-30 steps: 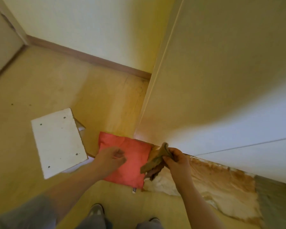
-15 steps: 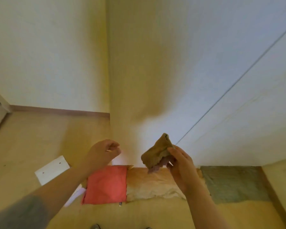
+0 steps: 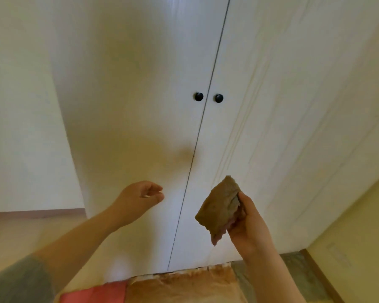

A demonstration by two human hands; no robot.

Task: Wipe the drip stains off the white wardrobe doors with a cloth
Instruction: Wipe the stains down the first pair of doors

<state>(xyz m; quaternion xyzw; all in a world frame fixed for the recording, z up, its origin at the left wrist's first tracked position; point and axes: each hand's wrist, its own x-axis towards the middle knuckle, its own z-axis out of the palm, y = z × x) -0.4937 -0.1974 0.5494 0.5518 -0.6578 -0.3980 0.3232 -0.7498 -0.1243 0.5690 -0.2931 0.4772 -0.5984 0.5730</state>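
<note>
1. Brown cloth [image 3: 219,206]: bunched, held up before the white wardrobe doors [image 3: 140,106]; I cannot tell whether it touches them.
2. Right hand [image 3: 247,224]: fingers curled round the cloth.
3. Left hand [image 3: 138,200]: fingers loosely curled, holding nothing, near the door seam.
4. Wardrobe: both doors closed, contents hidden from me.

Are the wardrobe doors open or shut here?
Shut. The doors lie flush, with only a thin dark seam between the two black knobs.
</note>
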